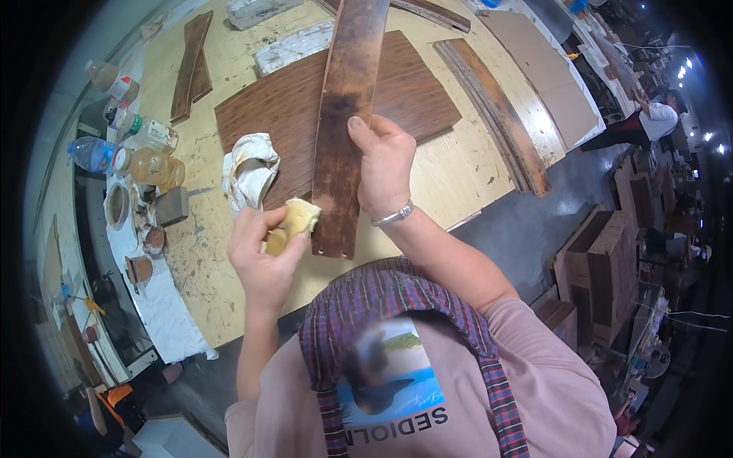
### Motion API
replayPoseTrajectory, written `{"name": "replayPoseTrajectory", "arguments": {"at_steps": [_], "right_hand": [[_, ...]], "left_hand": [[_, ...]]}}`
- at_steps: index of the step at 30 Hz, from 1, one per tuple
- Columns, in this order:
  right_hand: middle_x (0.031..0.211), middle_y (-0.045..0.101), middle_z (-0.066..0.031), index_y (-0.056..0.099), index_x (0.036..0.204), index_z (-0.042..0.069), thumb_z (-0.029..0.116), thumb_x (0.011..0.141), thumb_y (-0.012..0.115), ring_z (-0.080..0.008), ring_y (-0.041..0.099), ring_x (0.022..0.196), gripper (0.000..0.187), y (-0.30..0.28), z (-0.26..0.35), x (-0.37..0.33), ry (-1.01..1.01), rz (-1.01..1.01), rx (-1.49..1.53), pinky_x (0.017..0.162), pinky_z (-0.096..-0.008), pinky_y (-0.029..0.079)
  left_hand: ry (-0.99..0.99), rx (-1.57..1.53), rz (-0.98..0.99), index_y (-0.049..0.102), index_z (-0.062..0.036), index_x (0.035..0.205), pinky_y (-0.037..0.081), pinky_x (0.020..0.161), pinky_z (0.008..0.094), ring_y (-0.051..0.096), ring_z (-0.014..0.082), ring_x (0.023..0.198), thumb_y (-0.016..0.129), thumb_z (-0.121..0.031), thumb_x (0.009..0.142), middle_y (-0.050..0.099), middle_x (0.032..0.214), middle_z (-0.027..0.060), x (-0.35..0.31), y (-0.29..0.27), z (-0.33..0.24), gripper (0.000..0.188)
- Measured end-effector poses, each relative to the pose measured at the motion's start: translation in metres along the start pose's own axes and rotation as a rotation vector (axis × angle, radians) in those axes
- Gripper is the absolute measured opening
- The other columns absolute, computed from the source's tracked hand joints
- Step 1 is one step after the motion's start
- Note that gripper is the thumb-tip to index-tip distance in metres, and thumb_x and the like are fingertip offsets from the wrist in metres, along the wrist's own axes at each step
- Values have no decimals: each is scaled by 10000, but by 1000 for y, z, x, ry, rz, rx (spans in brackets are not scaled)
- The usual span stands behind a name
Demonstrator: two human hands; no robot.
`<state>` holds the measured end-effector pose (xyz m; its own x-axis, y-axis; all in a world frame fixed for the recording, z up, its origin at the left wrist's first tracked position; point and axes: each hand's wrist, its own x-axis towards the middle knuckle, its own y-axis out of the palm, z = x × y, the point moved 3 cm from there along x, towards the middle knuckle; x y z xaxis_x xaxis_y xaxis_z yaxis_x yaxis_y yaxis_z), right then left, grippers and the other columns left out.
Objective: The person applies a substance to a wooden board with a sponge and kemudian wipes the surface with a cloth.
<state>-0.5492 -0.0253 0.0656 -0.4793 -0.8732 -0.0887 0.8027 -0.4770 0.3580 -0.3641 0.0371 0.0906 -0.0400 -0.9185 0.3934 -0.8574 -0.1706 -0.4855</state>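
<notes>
The left hand [263, 259] has its thumb and fingers clamped on a yellow sponge [303, 212]. The sponge is at the left side of a long brown board [336, 156], close to the board's near end. The right hand [389, 164] grips the board's right side, thumb on top; I cannot see all its fingers. The board is over the table [183, 282], its near end close to the table's near edge. Under it is a wide brown board [282, 95]. A crumpled white cloth [256, 156] is just beside the left hand. Jars [156, 169] stand by the table's left edge, and thin boards [496, 114] lie near its right edge
</notes>
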Motion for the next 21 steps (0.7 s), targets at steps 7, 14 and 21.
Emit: {"name": "replayPoseTrajectory", "arguments": {"at_steps": [7,14,21], "right_hand": [[649,451,82,646,803,-29,46,890,646,-27,331,588,115,3,1,-3,33,10,-2,506,-235,275],[699,531,53,670,863,-54,50,897,642,-38,402,633,113,2,2,-3,64,13,31,558,-221,334],[715,558,39,672,881,-66,50,889,648,-46,431,653,119,-2,1,-2,76,40,-52,582,-229,363]], "left_hand": [[-32,8,-40,667,17,908,429,633,300,536,200,706,746,47,633,529,783,73,0,-4,3,288],[-53,10,-90,674,16,934,433,636,315,536,215,700,755,20,631,534,790,83,-5,0,12,314],[67,56,131,695,7,917,427,626,332,530,229,701,738,14,597,523,751,80,-15,-7,4,323]]}}
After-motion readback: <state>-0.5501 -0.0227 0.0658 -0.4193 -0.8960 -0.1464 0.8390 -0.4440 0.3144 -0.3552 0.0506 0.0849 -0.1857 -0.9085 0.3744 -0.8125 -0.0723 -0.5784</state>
